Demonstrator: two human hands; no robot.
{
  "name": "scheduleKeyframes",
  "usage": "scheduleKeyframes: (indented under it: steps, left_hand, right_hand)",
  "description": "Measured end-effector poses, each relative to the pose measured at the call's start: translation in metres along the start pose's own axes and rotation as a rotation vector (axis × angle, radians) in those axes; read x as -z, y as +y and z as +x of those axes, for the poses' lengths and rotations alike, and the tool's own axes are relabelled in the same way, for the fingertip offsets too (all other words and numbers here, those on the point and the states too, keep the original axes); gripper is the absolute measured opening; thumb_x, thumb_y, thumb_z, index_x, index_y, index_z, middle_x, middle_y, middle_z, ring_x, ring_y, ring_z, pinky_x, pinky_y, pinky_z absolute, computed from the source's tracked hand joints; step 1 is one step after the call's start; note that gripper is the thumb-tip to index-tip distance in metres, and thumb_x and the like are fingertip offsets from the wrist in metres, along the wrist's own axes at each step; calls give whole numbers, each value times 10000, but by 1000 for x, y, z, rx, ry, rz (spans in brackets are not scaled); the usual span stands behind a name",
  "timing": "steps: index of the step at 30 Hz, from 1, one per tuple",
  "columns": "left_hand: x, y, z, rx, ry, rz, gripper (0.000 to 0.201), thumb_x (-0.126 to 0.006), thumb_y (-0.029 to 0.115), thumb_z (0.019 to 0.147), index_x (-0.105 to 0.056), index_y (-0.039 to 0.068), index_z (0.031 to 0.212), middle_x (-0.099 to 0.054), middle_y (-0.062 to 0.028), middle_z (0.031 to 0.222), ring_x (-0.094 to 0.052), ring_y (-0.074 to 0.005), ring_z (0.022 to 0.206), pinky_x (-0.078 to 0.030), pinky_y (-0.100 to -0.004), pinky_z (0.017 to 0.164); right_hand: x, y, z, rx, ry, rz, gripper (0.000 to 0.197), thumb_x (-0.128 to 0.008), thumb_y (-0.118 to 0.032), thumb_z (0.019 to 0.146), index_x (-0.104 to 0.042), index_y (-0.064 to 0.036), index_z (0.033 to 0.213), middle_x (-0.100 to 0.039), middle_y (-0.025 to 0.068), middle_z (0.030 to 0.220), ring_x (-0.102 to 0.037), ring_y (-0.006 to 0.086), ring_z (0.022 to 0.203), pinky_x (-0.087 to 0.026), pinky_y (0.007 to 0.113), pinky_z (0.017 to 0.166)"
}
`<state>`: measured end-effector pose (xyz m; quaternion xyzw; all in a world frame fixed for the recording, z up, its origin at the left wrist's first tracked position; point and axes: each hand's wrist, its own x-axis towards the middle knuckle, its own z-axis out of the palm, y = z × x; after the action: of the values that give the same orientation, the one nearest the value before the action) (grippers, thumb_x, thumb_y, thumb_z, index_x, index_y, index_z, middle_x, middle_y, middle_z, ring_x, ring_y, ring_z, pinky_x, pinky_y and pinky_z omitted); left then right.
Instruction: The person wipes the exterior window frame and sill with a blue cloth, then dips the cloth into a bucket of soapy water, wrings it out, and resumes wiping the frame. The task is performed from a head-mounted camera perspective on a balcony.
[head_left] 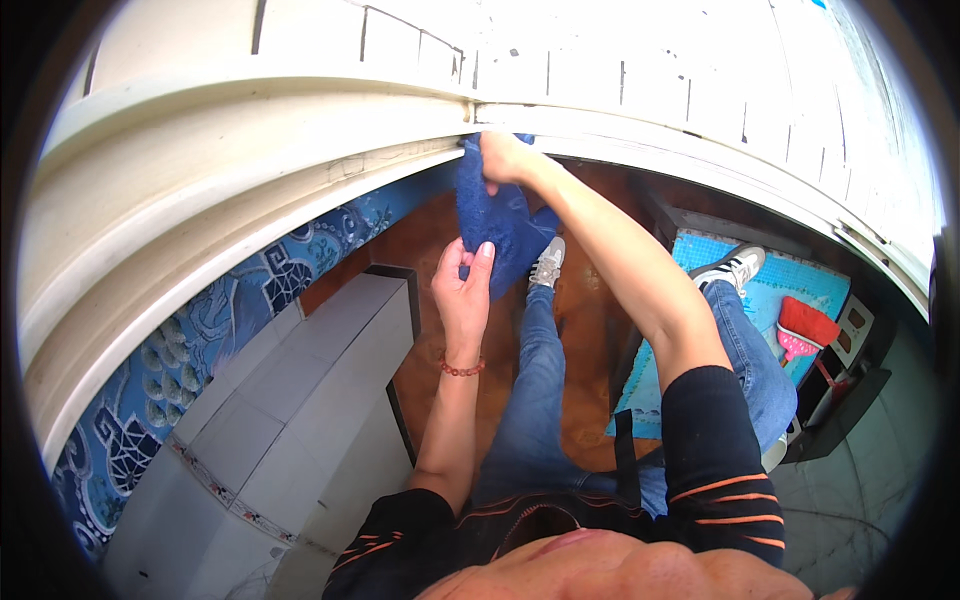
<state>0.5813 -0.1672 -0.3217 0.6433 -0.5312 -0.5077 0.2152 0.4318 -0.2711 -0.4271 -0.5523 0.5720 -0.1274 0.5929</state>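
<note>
A dark blue cloth point(500, 235) hangs between my two hands at the inner corner of a cream-coloured frame point(260, 125). My left hand point(465, 285) pinches the cloth's lower left part between thumb and fingers, with a red bead bracelet at the wrist. Farther up, my right hand point(505, 160) is closed on the upper part of the cloth, pressed against the frame near the corner. Some of the right fingers are hidden by the hand and cloth. The lower right of the cloth hangs loose above my shoe.
Grey tiled blocks point(290, 380) stand at left beside a blue patterned wall point(210, 350). One foot is on the brown floor point(430, 350), the other on a light blue covered surface point(650, 370) at right. A red brush point(808, 322) lies there near a dark shelf.
</note>
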Motion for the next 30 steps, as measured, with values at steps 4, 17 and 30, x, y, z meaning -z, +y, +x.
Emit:
scheduleKeyframes:
  steps: [4, 17, 30]
  left_hand:
    - [11, 8, -5, 21, 53, -42, 185, -603, 185, 867, -596, 19, 947, -455, 70, 712, -378, -18, 661, -332, -164, 606]
    - [2, 32, -38, -167, -62, 66, 210, -651, 51, 777, -589, -43, 954, -484, 1, 744, -434, -72, 658, -395, -210, 589]
    - [-32, -22, -4, -71, -130, 187, 214, -651, 154, 808, -617, 9, 962, -513, 28, 689, -460, -46, 641, -406, -204, 598]
  right_hand:
    - [-8, -12, -12, -72, 99, 684, 224, -387, 31, 704, -610, 7, 716, -589, 93, 612, -533, 152, 528, -432, 293, 539]
    - [-13, -19, -86, 355, 300, 966, 226, -465, -80, 853, -552, -11, 1050, -591, 21, 884, -501, 86, 786, -445, 262, 712]
    - [-25, 50, -133, 78, 881, -61, 244, -626, -139, 741, -579, -35, 956, -594, 126, 941, -570, 295, 885, -474, 389, 755]
